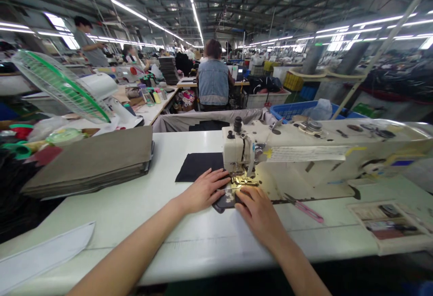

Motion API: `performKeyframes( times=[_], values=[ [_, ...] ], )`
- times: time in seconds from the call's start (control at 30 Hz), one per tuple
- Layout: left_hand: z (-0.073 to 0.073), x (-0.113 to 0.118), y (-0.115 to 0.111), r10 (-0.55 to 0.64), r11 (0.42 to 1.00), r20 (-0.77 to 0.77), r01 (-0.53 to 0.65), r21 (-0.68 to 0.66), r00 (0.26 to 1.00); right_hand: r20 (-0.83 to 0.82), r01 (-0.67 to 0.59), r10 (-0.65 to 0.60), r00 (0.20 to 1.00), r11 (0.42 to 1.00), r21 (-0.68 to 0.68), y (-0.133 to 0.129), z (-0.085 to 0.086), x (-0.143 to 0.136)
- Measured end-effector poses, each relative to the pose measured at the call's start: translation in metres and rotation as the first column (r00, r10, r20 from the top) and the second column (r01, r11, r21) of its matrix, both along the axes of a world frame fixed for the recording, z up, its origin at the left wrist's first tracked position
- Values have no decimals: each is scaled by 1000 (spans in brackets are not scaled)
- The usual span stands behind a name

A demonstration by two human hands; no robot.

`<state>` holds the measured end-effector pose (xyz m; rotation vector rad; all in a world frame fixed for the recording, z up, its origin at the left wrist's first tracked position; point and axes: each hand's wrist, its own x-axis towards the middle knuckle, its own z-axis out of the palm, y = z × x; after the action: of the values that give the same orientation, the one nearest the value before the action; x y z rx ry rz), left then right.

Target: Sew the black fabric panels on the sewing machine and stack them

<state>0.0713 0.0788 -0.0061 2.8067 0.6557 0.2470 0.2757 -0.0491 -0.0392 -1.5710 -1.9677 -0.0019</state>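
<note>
At the needle end of a white sewing machine, both hands rest on dark fabric. My left hand lies flat with fingers stretched out, its fingertips beside the presser foot. Under and beyond it spreads a black fabric piece. My right hand is on the near side of the lit brass-coloured needle plate, fingers slightly bent and laid on the work's edge. Between the hands shows a dark piece with a rounded corner; its contact with the right fingertips is partly hidden.
Pink-handled scissors lie right of my right hand. A tray with small tools is farther right. Stacked grey-brown panels and a white strip occupy the left. A fan, a blue basket and a seated co-worker are beyond.
</note>
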Motion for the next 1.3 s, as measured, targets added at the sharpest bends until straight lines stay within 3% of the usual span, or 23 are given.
performKeyframes(
  times=[0.17,0.33,0.6,0.73,0.83,1.03,1.17,1.3],
  values=[
    [-3,-1,-1,3,1000,15,-3,1,1000,-48,3,-2,999,1000,25,-13,-12,-2],
    [-5,-1,-2,17,1000,0,-17,15,1000,-56,6,-5,998,1000,16,-12,-11,-3],
    [-4,4,-6,148,987,-78,-142,72,986,-75,-7,9,997,1000,26,-12,-12,0],
    [0,-7,-17,138,990,-100,-134,52,985,-104,17,-11,994,998,56,-15,-19,4],
    [6,-17,-29,148,984,-72,-140,108,986,-103,9,-2,995,998,65,-16,-21,6],
    [7,-16,-35,493,859,-87,-469,202,866,-77,-8,13,997,998,69,-14,-25,6],
    [5,-13,-25,544,828,-104,-513,226,833,-48,-13,19,999,991,130,-13,-34,9],
    [26,-33,-11,592,793,-105,-554,254,799,-11,-44,48,999,975,219,-10,-42,13]
  ],
)
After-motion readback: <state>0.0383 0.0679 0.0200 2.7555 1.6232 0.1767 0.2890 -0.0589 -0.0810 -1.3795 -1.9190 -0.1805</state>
